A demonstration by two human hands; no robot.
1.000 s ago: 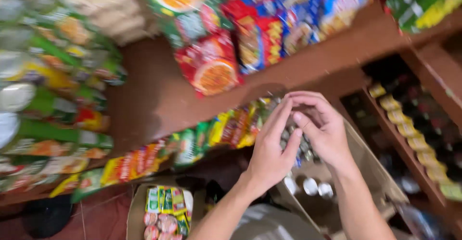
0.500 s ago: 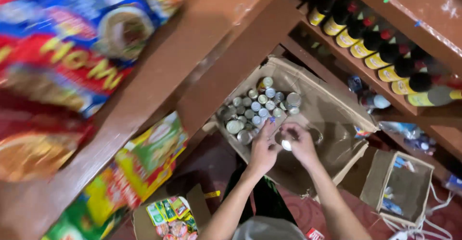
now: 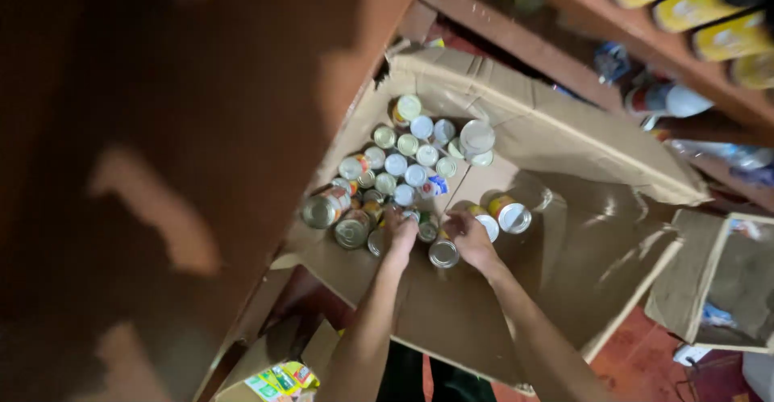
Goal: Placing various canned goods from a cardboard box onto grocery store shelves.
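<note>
Open brown carton (image 3: 564, 140) of round silver-topped cans (image 3: 407, 164) (some yellow-labelled); green-yellow packets (image 3: 278, 379) bottom left.

Cans (image 3: 407, 164) in cardboard box (image 3: 564, 136); shelf (image 3: 161, 168) left; smaller box (image 3: 717, 289) right.

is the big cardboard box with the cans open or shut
Open: the cardboard box has its flaps spread outward, and the tops of the cans inside show.

The big open cardboard box (image 3: 564, 140) is plain tan-brown. The small round tin cans (image 3: 403, 168) inside show silvery tops, some with yellow, red and blue labels. The wooden shelf (image 3: 161, 168) is dark reddish brown. Bottles (image 3: 685, 15) at top right are yellow with dark caps.
</note>
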